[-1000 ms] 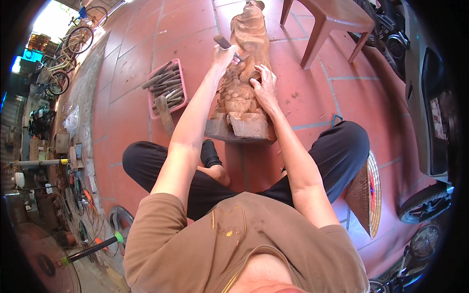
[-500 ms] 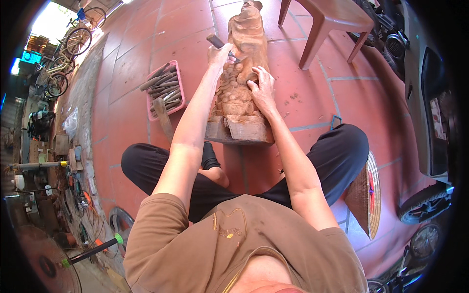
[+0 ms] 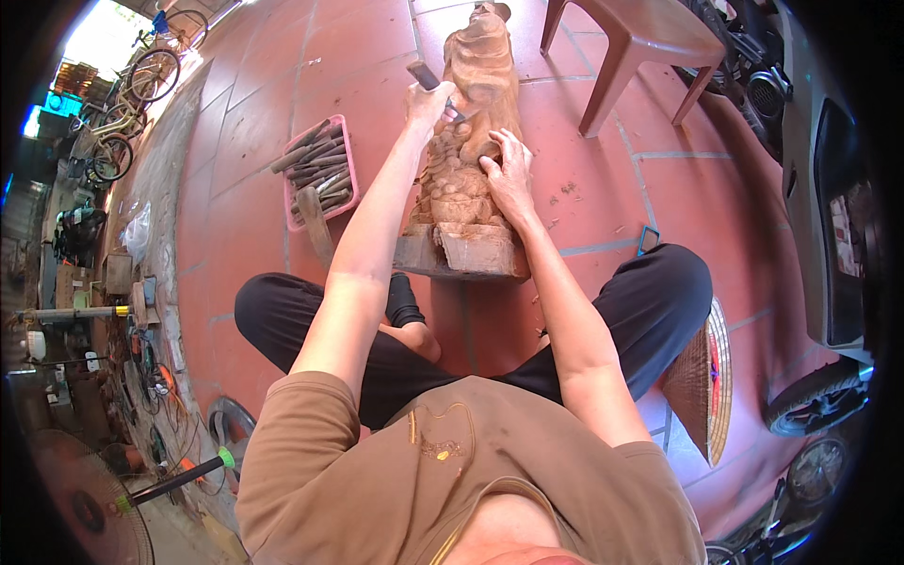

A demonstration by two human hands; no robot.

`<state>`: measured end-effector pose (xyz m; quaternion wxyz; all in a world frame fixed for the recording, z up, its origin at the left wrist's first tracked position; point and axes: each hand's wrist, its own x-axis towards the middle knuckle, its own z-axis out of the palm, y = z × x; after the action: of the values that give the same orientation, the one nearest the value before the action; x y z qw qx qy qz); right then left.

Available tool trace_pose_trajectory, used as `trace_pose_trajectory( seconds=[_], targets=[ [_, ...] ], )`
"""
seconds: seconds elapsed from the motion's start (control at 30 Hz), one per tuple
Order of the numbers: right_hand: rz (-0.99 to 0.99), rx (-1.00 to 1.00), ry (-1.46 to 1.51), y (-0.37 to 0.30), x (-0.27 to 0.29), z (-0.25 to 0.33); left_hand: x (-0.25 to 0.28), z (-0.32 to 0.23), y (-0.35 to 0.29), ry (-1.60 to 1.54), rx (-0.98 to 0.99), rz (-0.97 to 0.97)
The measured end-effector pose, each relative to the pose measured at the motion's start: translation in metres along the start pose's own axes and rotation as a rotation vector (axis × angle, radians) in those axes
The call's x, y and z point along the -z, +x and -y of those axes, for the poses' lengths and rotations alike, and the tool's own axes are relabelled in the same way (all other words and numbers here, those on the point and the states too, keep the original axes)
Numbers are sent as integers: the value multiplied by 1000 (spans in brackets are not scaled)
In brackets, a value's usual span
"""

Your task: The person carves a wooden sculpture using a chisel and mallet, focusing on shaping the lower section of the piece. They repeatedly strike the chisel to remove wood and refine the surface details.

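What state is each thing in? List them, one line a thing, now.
Left hand, closed around the chisel
Chisel, tilted, blade end angled toward the figure
Right hand, open, laid on the figure
Carved wooden figure, lying down, unpainted
Pink basket, filled with tools
Plastic chair, standing
Conical hat, partly hidden
Tiled floor, dotted with debris
Fan, cannot tell whether running

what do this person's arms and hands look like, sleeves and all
The short, loose brown sleeves are plain and leave both forearms bare, with no watch or bracelet visible. The left hand and right hand are ungloved.
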<state>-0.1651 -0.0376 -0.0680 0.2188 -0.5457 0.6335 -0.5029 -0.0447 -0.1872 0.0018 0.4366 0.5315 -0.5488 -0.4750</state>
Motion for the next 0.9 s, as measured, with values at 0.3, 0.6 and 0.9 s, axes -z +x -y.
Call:
trace_pose_trajectory(
  seconds=[0.3,0.6,0.9],
  targets=[
    [3,20,1,2,3,-4,-16,-10,0,349,-61,100],
    [-6,11,-7,0,-1,-4,2,0,1,21,-18,17],
    [4,20,20,2,1,-3,-5,3,-9,79,-81,120]
  ],
)
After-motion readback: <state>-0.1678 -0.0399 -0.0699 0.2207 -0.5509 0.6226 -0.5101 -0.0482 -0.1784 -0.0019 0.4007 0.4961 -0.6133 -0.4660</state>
